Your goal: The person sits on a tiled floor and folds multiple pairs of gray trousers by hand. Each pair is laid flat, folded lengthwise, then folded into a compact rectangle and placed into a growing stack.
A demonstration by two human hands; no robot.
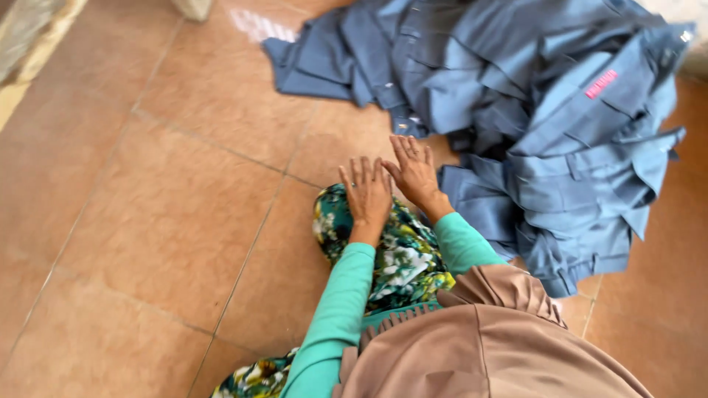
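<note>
- Two hands out in front, both empty: left hand point(366, 195) flat with fingers spread over a knee in floral fabric point(391, 250), right hand point(415, 175) open and raised just beside it, fingers loose, grasping nothing.
- Nearest to the right hand: heap of grey-blue garments point(546, 125), spread over the tiled floor point(162, 214), its near edge just beyond the fingertips, not touched.
- One pink label point(601, 83) showing on an upper garment.
- Likely to slump or slide if a lower piece gets pulled, since the layers overlap and lie loosely.
- Could snag too: collars and flaps tangled, so lifting one may drag its neighbours along.
- Smooth tiles, so little grip under the cloth.
</note>
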